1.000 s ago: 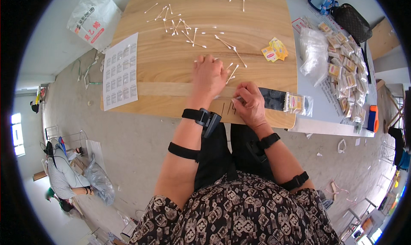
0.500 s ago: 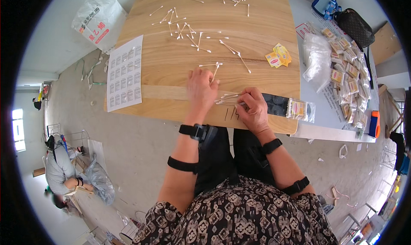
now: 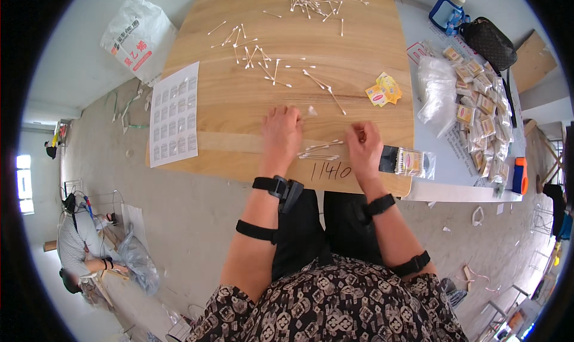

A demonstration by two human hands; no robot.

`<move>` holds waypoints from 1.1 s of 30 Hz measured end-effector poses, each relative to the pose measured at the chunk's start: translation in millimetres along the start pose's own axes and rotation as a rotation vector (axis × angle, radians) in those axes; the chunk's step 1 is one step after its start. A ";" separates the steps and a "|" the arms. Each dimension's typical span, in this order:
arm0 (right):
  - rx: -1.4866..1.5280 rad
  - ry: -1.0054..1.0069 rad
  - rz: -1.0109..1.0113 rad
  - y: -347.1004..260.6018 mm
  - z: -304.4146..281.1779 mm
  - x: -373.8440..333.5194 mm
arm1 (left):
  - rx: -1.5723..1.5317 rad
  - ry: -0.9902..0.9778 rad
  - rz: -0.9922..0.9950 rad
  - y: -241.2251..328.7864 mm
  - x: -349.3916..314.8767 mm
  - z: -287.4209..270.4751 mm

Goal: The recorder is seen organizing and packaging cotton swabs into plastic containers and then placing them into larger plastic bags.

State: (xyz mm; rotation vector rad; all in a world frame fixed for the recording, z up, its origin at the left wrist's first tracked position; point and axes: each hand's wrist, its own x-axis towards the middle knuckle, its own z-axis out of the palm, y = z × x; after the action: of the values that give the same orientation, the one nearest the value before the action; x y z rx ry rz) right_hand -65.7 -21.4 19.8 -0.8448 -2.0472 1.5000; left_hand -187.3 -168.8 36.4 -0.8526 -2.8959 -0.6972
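Note:
My left hand (image 3: 281,131) is over the table with its fingers curled together, slightly blurred. A smeared white tip (image 3: 311,110) beside its fingertips looks like the ends of cotton swabs in its grasp. My right hand (image 3: 365,143) has thumb and fingers bent together; whatever is between them, if anything, is hidden. Between the hands, several cotton swabs (image 3: 318,153) lie side by side near the table's front edge, above handwritten marks. Right of my right hand, a filled pack of swabs (image 3: 410,162) with a clear sleeve rests on a dark strip (image 3: 388,158).
Loose swabs (image 3: 308,3) are scattered farther back on the wooden table (image 3: 239,109). Yellow cards (image 3: 384,91) lie at right, a printed sheet (image 3: 174,115) at left. The side table holds clear bags (image 3: 439,88), filled packs (image 3: 478,112) and an orange-blue tool (image 3: 520,175). Another person (image 3: 84,243) works at far left.
The two swabs by my left fingertips no longer lie on the table there. My right hand has drawn away from the row of swabs, moving right. The view has shifted slightly.

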 end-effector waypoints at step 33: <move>-0.218 -0.128 -0.343 -1.3 -6.3 7.6 | -0.028 -0.230 0.246 17.7 28.5 7.8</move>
State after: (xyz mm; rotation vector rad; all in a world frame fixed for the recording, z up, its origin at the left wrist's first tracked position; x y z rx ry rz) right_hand -67.1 -12.1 23.0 -0.4492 -2.3391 1.1860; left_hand -201.5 -137.9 41.3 -1.3470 -2.9016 -0.6567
